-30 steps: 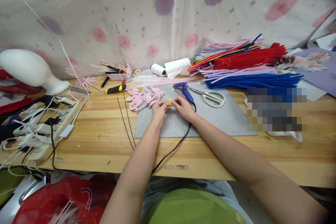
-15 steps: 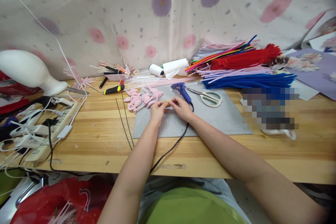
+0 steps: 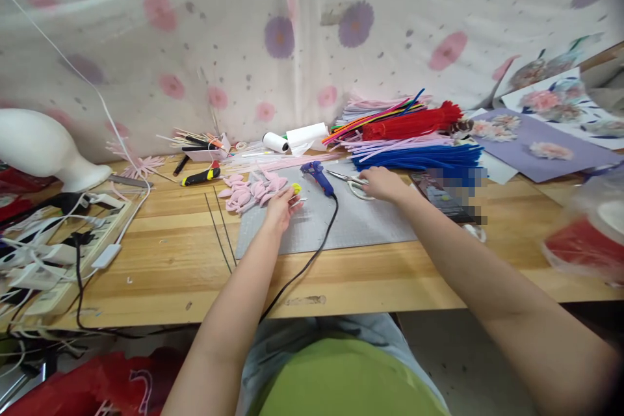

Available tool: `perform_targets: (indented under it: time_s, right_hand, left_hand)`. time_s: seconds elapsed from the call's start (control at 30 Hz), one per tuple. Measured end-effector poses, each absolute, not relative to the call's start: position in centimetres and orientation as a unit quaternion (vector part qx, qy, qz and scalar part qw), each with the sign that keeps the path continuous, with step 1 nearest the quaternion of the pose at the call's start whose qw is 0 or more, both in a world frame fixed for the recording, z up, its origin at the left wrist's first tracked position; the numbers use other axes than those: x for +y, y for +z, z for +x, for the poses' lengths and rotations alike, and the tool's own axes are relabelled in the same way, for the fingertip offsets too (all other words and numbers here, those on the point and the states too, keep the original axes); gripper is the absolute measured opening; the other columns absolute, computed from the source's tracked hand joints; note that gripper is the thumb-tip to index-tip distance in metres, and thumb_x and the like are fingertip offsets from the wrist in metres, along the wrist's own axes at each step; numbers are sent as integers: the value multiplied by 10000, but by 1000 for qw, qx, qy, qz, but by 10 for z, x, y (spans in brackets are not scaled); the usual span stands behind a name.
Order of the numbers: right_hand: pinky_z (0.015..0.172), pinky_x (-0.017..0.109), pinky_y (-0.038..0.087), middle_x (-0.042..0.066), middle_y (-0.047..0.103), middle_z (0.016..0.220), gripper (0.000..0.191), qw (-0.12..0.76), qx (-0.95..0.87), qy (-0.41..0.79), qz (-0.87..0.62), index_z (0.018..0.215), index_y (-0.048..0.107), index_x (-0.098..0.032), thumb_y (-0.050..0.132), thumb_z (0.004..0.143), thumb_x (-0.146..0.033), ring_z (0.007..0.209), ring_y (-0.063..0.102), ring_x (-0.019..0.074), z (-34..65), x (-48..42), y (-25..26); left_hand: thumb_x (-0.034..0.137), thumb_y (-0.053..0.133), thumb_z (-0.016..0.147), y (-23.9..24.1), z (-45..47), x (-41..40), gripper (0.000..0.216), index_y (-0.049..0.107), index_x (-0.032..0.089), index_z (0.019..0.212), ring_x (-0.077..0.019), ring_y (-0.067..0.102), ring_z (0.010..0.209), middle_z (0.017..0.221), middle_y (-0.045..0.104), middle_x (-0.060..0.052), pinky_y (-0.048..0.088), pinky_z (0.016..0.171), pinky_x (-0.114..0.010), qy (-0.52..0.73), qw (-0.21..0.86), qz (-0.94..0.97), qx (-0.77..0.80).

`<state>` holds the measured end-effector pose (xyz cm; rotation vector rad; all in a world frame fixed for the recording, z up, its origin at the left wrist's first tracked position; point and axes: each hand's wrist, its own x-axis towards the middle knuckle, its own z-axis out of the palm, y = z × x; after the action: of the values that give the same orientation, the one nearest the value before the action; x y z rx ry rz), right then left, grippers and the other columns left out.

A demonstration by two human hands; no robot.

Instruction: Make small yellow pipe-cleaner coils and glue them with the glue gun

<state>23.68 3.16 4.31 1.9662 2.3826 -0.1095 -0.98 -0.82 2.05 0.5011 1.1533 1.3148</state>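
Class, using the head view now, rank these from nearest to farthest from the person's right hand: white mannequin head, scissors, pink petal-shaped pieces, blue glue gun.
1. Scissors: right at the right hand, handles toward it.
2. Blue glue gun: left of the scissors.
3. Pink petal-shaped pieces: farther left, beside the left hand.
4. White mannequin head: far left.

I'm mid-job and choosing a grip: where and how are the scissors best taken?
Probably by the pale looped handles, approached from the right, where the right hand is: the scissors' blades point left, toward the glue gun.
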Motion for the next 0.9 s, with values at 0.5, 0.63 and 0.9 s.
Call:
perform_targets:
  time_s: [0.5, 0.63, 0.9]
  right_hand:
    - [558, 261, 383, 107, 654, 821, 277, 39, 708, -140, 691, 799, 622, -151, 496, 694, -375, 746, 607, 220, 241, 42, 37]
    - [538, 234, 361, 37, 640, 769, 207, -82, 722, -200, 657, 793, 552, -179, 532, 661, -337, 677, 577, 168, 254, 31, 34]
    - [625, 305, 345, 80, 594, 793, 391, -336, 682, 0, 650, 917, 471, -180, 543, 690, -490, 727, 539, 228, 232, -1, 39]
  left_hand:
    - [151, 559, 777, 21, -15, -19, 59, 602, 115, 793, -98, 638, 711, 788, 668, -52, 511, 686, -212, 553, 642, 224, 481]
    - [162, 539, 792, 20, -16, -21, 79, 605, 120, 789, -96, 636, 716, 820, 667, -53, 511, 712, -226, 544, 654, 216, 480]
    - [162, 548, 782, 19, -14, -23, 61, 603, 137, 793, -83, 623, 697, 789, 654, -36, 505, 741, -227, 525, 686, 192, 465]
